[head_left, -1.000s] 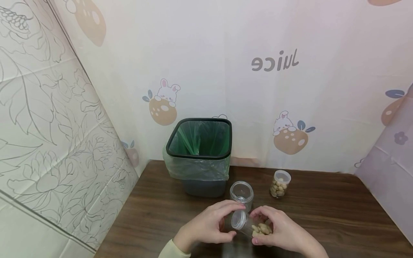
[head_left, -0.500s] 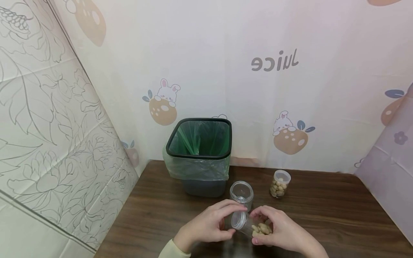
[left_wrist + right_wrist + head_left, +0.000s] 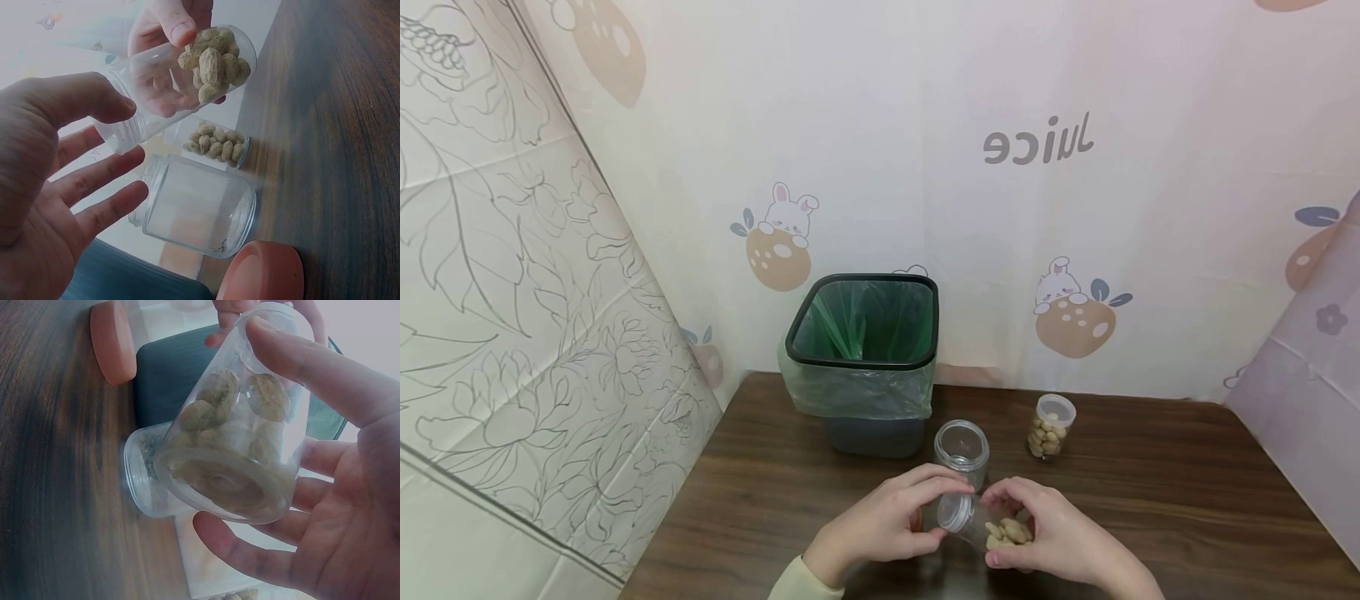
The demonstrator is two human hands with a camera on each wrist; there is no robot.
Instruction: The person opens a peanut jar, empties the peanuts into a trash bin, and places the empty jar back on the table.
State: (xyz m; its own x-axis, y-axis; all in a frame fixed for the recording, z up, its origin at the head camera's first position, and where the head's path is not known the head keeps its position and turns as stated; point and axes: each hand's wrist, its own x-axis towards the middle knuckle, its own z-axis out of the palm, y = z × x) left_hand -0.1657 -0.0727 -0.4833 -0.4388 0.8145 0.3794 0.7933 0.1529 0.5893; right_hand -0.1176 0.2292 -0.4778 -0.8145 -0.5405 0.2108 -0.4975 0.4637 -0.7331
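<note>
My right hand (image 3: 1060, 533) grips a small clear plastic jar (image 3: 237, 425) round its lower body. Peanuts (image 3: 215, 65) lie inside, heaped towards the jar's base. The jar is held tilted above the table, its mouth end pointing left in the head view. At that end, the thumb and fingers of my left hand (image 3: 891, 521) are on the translucent lid (image 3: 955, 511). Just behind stands a wider clear jar (image 3: 194, 206), lidless, with no peanuts visible in it. An orange-red lid (image 3: 262, 275) sits on the table, mostly hidden by my left hand in the head view.
A bin with a black rim (image 3: 865, 364) and green liner bag stands at the back left of the wooden table (image 3: 760, 475). Towards the back right is another small lidded jar of peanuts (image 3: 1048, 433). A patterned curtain (image 3: 887, 167) hangs behind the table.
My left thumb has moved slightly right to meet the lid, with the fingers closing round it. My right hand and the jar have stayed in place.
</note>
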